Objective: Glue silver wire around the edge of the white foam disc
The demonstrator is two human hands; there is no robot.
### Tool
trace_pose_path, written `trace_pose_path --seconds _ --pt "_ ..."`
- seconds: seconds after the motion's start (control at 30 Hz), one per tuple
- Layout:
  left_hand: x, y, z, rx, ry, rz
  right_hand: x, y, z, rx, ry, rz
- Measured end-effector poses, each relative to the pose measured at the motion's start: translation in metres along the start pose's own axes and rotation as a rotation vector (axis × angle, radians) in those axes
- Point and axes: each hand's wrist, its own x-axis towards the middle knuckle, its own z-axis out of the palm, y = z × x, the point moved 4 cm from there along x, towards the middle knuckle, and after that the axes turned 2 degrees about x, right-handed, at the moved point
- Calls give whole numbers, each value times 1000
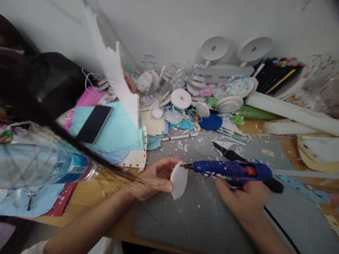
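Observation:
Between its thumb and fingers, my left hand [155,178] grips a white disc [180,181] by its left edge, tilted up over the mat. My right hand [245,197] is wrapped round the handle of a blue glue gun [225,170], which is speckled with small paper bits. The gun's metal nozzle meets or nearly meets the disc's upper edge. A small red light glows on the gun's body. Under both hands lies a grey cutting mat [190,222]. Behind the gun a black-handled tool [275,185] rests partly hidden.
Many white discs with blue-dotted coils [180,98] crowd the back. At left are a phone [94,124] on turquoise paper, a water bottle [47,165] and glasses [22,198]. Rolled white sheets [293,111] and markers [278,74] stand right. Dark hair strands cross the left side.

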Motion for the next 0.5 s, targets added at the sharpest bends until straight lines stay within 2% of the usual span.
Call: trace_pose_path --seconds 0.3,0.5 --pt "1 -1 1 -13 -12 3 -3 0 0 31 44 -57" --pt "1 -1 2 -51 2 1 -1 0 -1 119 -7 6"
